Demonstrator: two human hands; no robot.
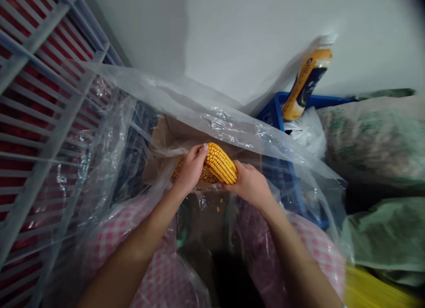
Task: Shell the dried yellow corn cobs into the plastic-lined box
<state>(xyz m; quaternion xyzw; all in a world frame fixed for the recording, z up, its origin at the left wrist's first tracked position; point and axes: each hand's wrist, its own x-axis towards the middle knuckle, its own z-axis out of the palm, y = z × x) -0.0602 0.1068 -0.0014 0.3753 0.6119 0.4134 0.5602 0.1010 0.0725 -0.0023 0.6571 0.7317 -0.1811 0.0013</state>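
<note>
A yellow corn cob (pixel 222 163), thick with kernels, is held at a slant between my two hands. My left hand (pixel 191 168) grips its upper left end, thumb and fingers closed at the tip. Around the lower right end my right hand (pixel 249 182) is wrapped. Below the cob, loose corn kernels (pixel 207 174) lie in a cardboard box (pixel 175 128). Clear plastic sheeting (pixel 229 126) drapes around the box and over my lap. A few stray kernels (pixel 218 208) rest on the plastic nearer to me.
White slatted crates (pixel 49 135) with red contents rise on the left. At right, a blue crate (pixel 277 111) holds an orange-and-navy bottle (pixel 307 84) and a white plastic bag (pixel 308 133). Beyond it sit a full, pale bag (pixel 375 135) and a green sack (pixel 388 237). A white wall (pixel 232 42) stands behind.
</note>
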